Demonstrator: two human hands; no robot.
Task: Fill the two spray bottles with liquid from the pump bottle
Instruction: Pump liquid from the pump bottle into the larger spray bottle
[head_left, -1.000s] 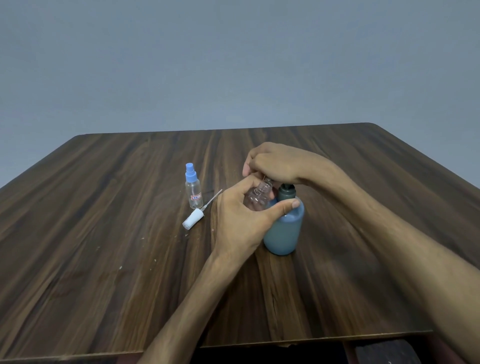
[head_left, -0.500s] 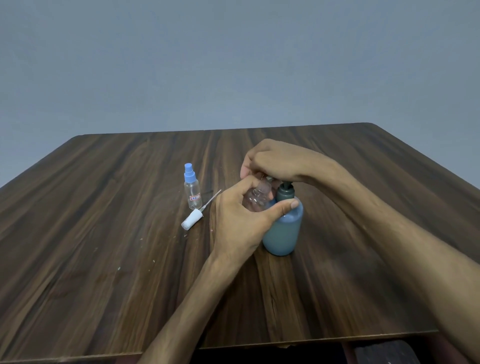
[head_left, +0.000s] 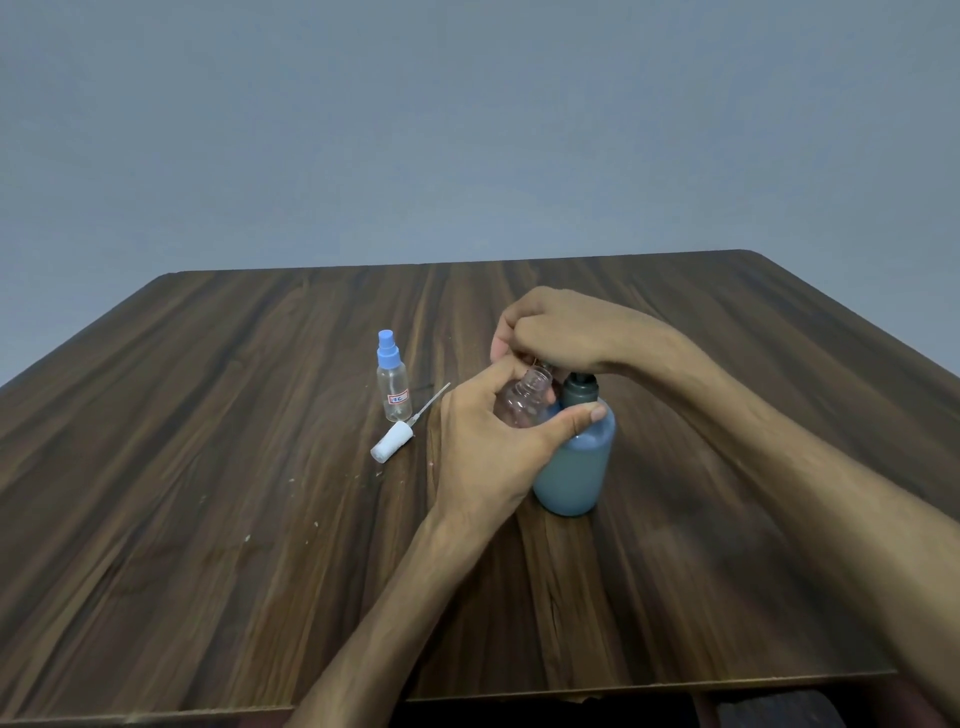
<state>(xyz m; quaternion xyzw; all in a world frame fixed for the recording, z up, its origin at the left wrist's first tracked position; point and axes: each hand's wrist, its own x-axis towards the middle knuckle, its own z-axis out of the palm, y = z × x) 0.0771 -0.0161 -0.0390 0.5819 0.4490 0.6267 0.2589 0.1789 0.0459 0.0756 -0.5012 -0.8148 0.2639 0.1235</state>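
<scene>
A blue pump bottle (head_left: 574, 467) with a dark collar stands near the middle of the wooden table (head_left: 208, 519). My right hand (head_left: 561, 332) lies curled over its pump head, which is hidden beneath the fingers. My left hand (head_left: 488, 452) grips a small clear open spray bottle (head_left: 524, 400) and holds its neck up under the pump spout. A second clear spray bottle (head_left: 393, 384) with a blue cap stands upright to the left. A white spray cap (head_left: 392, 441) with its dip tube lies on the table beside it.
Small white specks dot the wood left of my left forearm. The table's front edge runs along the bottom of the view, and a plain grey wall stands behind the far edge.
My right hand has risen slightly on the pump head, showing more of the dark collar. The left hand keeps the open bottle at the spout.
</scene>
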